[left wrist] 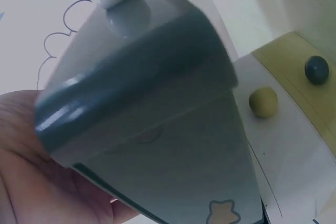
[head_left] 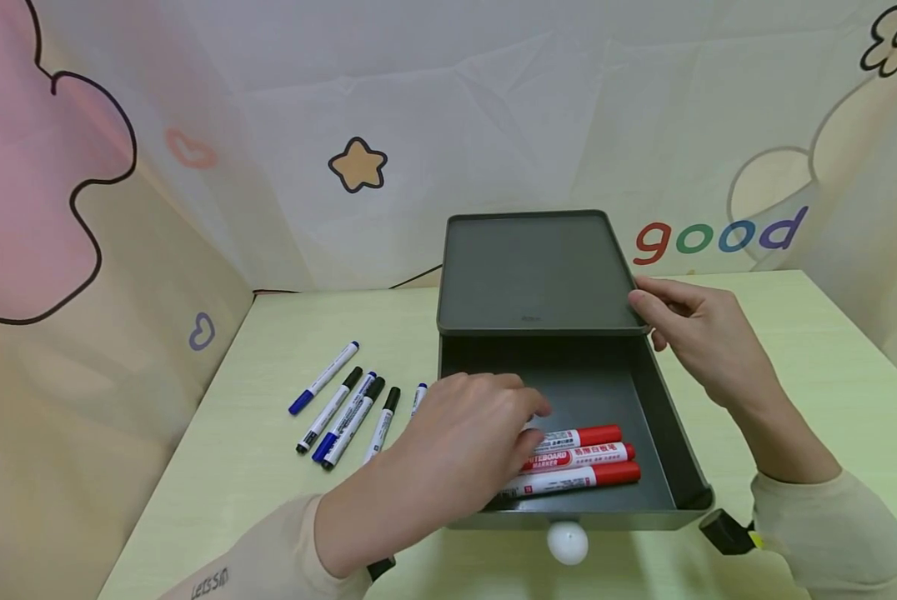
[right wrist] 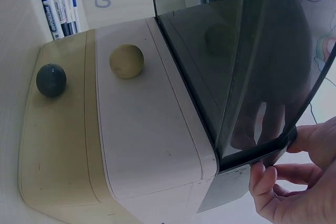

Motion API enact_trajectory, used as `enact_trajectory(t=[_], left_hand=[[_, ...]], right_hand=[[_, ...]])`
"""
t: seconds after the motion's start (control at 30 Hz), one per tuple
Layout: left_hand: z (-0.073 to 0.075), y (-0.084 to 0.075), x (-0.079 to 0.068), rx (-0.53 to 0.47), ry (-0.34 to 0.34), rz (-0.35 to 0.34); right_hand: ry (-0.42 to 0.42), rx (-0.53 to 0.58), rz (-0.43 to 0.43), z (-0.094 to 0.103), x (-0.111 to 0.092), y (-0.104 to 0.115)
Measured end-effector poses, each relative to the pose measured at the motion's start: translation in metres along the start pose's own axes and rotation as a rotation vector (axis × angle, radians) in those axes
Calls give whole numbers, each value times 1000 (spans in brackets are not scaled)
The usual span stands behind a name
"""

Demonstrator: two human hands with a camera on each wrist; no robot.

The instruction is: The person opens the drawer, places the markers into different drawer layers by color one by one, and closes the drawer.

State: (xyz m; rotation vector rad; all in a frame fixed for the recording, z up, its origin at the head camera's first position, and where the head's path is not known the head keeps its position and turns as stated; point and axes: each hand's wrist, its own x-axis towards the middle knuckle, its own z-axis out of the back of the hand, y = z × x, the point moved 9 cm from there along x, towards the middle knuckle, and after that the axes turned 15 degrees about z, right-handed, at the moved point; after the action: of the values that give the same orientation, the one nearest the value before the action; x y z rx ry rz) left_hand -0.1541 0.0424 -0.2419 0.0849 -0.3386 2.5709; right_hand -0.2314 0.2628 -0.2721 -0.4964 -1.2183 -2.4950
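A dark grey drawer point(head_left: 654, 417) with a white round knob point(head_left: 568, 543) stands pulled out of a drawer unit with a grey top point(head_left: 531, 271). Several markers lie in it, among them a red-capped whiteboard marker point(head_left: 579, 480). My left hand point(head_left: 463, 442) reaches over the drawer's left wall, bent fingers and thumb at the markers' left ends; whether it holds one is hidden. Thumb above and fingers curled below, my right hand point(head_left: 707, 337) grips the right edge of the unit's top. The right wrist view shows the same hand point(right wrist: 299, 174) at the unit's corner.
Left of the unit, several blue and black markers point(head_left: 351, 417) lie loosely on the pale table point(head_left: 216, 467). Below the grey drawer, the right wrist view shows a white drawer point(right wrist: 149, 124) and a beige drawer point(right wrist: 58, 145), both closed. A printed cloth point(head_left: 418, 100) hangs behind.
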Motion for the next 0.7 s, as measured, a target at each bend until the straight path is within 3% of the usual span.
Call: enact_trajectory(t=[0.2, 0.47, 0.7], left_hand=[[10, 2, -18, -113, -51, 41], [13, 10, -41, -253, -17, 125], [21, 10, -60, -389, -124, 107]], right_hand=[[1, -1, 1, -1, 1, 0], [-4, 10, 2, -1, 1, 1], [-6, 8, -1, 0, 0, 0]])
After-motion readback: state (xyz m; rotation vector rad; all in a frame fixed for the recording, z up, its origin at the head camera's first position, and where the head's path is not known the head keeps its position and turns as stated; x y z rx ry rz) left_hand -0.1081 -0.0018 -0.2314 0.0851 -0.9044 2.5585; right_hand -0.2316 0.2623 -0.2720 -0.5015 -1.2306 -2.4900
